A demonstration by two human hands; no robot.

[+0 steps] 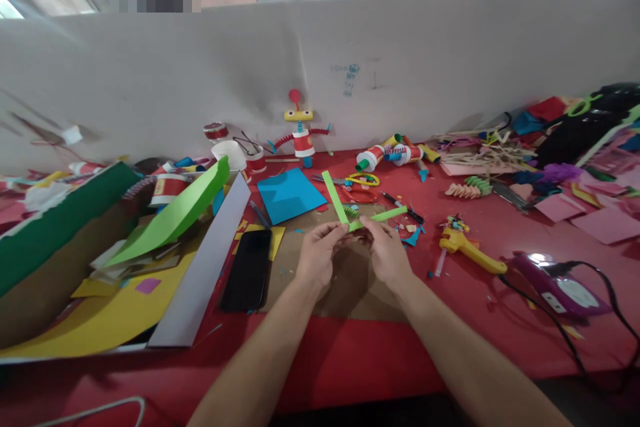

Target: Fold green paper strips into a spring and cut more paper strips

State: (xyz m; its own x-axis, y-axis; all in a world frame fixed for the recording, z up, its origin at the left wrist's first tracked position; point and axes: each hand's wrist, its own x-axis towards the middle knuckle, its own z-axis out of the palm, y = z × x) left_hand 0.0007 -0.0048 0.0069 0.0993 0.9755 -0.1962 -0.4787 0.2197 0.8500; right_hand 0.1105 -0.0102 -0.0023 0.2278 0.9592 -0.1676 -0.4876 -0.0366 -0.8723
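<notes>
Over a brown cardboard sheet (370,300), my left hand (320,250) and my right hand (385,250) pinch light green paper strips (334,195) where they meet at an angle. One strip slants up to the left, and the other runs out to the right past my right fingers. Both hands are closed on the paper, close to each other. Just behind them lie scissors with yellow handles (365,179), a small folded green paper spring (351,211) and a black-handled cutter (413,215). A blue paper sheet (291,195) lies behind my left hand.
On the left stands an open box (200,273) of coloured paper; a phone (247,271) lies beside it. A yellow glue gun (473,253) and a corded purple box (563,287) are at right. A paper-cup figure (303,142) stands before the white partition (200,67).
</notes>
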